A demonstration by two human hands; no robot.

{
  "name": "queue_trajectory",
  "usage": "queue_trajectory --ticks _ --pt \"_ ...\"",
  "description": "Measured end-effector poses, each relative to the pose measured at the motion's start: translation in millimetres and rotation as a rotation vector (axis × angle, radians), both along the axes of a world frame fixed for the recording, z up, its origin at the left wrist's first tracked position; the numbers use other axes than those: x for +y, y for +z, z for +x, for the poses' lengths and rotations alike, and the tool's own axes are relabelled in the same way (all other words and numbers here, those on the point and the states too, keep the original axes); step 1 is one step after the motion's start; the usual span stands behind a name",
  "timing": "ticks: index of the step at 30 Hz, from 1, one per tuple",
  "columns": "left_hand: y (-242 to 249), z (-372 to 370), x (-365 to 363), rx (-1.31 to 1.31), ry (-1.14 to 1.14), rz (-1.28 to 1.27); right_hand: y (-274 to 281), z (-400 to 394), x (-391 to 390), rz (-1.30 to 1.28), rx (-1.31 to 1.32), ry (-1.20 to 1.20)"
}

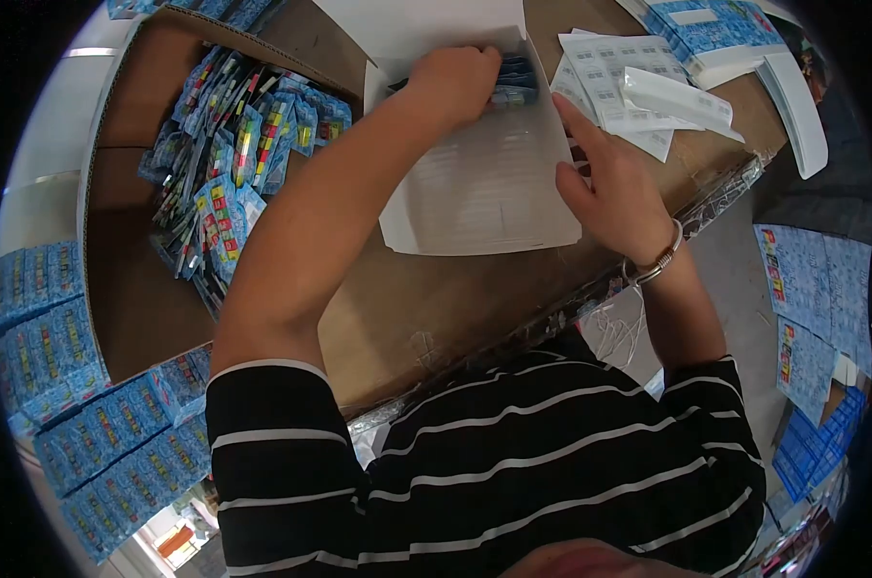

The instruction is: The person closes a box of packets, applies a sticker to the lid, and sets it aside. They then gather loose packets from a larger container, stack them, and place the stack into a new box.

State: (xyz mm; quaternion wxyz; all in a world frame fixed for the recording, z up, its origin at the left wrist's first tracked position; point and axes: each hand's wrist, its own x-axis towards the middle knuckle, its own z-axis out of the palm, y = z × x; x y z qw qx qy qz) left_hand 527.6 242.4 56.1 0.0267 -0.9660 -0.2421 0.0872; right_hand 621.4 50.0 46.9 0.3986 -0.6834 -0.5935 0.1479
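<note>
White box (479, 212) may slide toward the bench's (388, 323) near edge if my curled left hand (457, 82), hold on packets (519, 81) unclear, drags; my half-open right hand (617, 193) merely touches its side.

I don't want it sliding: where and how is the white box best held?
Probably pinch the white box at its right wall's edge, coming from the right: that edge looks thin, and the left forearm crosses the left side.
</note>
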Motion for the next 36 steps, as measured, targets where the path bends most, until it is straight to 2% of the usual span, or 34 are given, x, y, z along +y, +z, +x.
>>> queue_trajectory --ticks 7,11,14,17,19,23,26,32,34,35,36 --pt "15 0 0 0.064 -0.050 -0.028 -1 1 2 0.009 -0.001 0.019" --pt "-10 0 -2 -0.028 -0.020 0.049 0 -2 4 -0.071 -0.028 0.005" --pt "-5 0 -4 0.010 -0.011 0.029 2 -4 2 -0.046 -0.006 -0.022" --pt "-10 -1 -3 -0.139 -0.073 0.129 2 -4 2 -0.078 -0.004 -0.058" --pt "-19 -1 -1 -0.306 -0.310 0.401 -2 0 3 0.011 0.003 -0.022" --pt "-37 0 -12 -0.332 -0.226 0.428 -1 -2 5 0.005 -0.055 -0.007" --pt "-32 -2 -14 -0.270 -0.224 0.507 -1 -9 9 -0.002 -0.033 -0.014" --pt "-27 -9 -12 -0.314 -0.227 0.482 -6 -12 3 -0.050 0.110 -0.098" --pt "-21 -13 -8 -0.246 -0.007 0.262 -7 -11 4 -0.072 0.218 -0.087" --pt "-18 -15 -4 -0.248 -0.010 0.259 -9 -10 5 -0.075 0.216 -0.091" --pt "-15 -15 0 -0.228 0.016 0.131 -11 -8 7 -0.038 0.185 -0.056"
